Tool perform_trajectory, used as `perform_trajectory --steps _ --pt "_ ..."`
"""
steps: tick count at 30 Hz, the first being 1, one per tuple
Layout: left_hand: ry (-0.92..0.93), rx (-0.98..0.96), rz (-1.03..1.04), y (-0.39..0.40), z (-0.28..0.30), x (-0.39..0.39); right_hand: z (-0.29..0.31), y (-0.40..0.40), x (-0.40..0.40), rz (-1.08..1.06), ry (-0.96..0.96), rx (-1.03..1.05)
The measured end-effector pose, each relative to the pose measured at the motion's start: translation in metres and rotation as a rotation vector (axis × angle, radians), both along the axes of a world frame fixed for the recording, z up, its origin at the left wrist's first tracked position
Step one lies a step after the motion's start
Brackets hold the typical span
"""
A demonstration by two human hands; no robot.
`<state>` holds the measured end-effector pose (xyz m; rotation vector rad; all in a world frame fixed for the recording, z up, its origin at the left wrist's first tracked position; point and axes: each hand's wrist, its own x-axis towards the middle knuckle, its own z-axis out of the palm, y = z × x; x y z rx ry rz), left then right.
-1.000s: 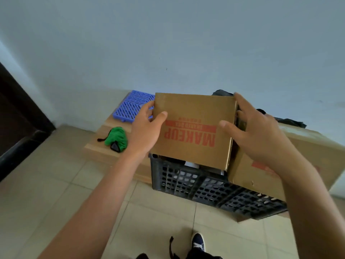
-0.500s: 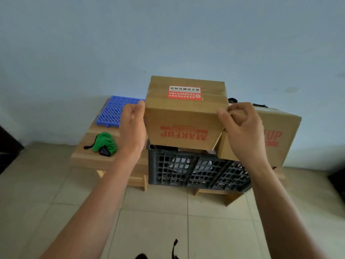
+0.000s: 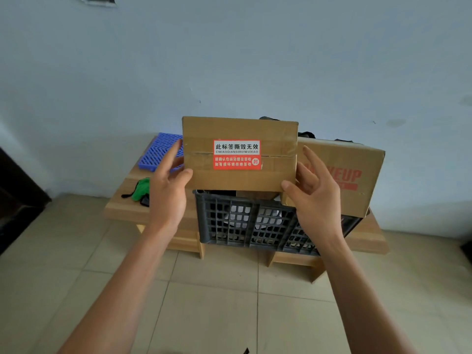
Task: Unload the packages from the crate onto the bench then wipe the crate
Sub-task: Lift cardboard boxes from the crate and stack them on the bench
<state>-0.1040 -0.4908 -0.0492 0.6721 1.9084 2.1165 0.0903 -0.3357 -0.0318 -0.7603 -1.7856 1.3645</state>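
Note:
A brown cardboard box (image 3: pixel 240 131) with a red-and-white seal label hangs above the black lattice crate (image 3: pixel 255 226), taped face turned toward me. My left hand (image 3: pixel 168 190) grips its left edge and my right hand (image 3: pixel 314 195) grips its lower right corner. A second, larger cardboard box (image 3: pixel 357 185) printed MAKEUP leans in the crate's right side. White and dark items show through the crate's wall. The crate stands on a low wooden bench (image 3: pixel 127 205).
A blue plastic grid mat (image 3: pixel 158 152) lies at the bench's back left against the wall. A green cloth (image 3: pixel 140 191) with a black strap lies on the bench left of the crate. Dark fabric (image 3: pixel 306 134) shows behind the boxes. Tiled floor (image 3: pixel 217 302) spreads in front.
Both hands lifted the small box up out of the crate and tipped it, so the sealed top now faces me instead of the MAKEUP side. My view pulled back.

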Motion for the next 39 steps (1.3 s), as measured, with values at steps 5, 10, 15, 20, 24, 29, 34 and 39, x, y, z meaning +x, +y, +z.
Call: perform_trajectory --steps 5,10,15,20,24,29,34,39 --pt "0.006 0.046 0.034 -0.016 -0.004 0.018 -0.003 -0.006 0.009 0.1 -0.027 -0.003" --pt "0.019 0.068 0.081 -0.027 -0.011 0.031 0.005 -0.014 0.018 0.018 0.022 -0.026" --pt "0.054 0.082 0.054 -0.031 -0.013 0.046 0.013 -0.017 0.019 -0.085 -0.022 -0.022" --pt "0.089 0.089 0.051 -0.034 -0.02 0.052 0.008 -0.013 0.018 -0.146 -0.017 -0.039" --pt "0.058 0.108 0.07 -0.033 -0.021 0.054 0.002 -0.012 0.015 -0.128 0.027 -0.088" --pt "0.007 0.055 0.156 -0.031 -0.01 0.051 -0.005 -0.019 0.009 -0.058 0.063 -0.09" --pt "0.076 -0.052 0.168 -0.038 -0.013 0.043 -0.017 -0.032 0.002 0.041 0.049 -0.035" --pt "0.28 -0.166 0.151 -0.049 -0.014 0.035 -0.021 -0.043 -0.015 0.09 -0.012 0.065"
